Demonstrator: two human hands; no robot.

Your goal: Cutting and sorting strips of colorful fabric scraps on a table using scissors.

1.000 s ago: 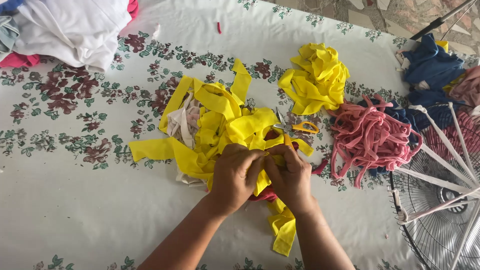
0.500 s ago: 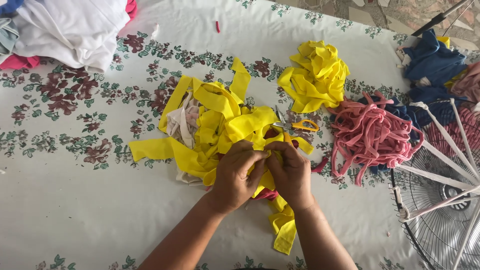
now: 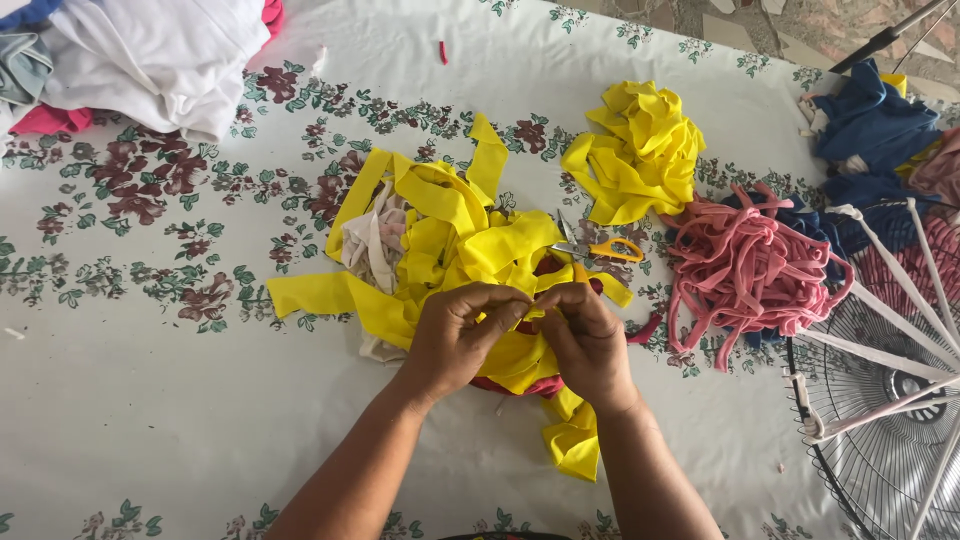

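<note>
Left hand [image 3: 462, 335] and right hand [image 3: 585, 335] meet fingertip to fingertip, both pinching one yellow fabric strip [image 3: 520, 355] atop the yellow strip pile [image 3: 440, 235]. The strip's long axis trails toward 6 o'clock. Scissors [image 3: 600, 250] lie at 12 o'clock, nearer the right hand.

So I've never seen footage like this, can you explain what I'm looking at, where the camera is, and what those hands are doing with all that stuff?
The camera sits on a person's head and looks down at their own two bare hands. No machine is involved. The left hand and right hand meet over a pile of yellow cloth strips and pinch a strip between the fingers. Everything lies on a flowered tablecloth. Around it are orange-handled scissors, a second yellow bundle, pink strips, white folded cloth, blue cloth and a wire fan grille.
</note>
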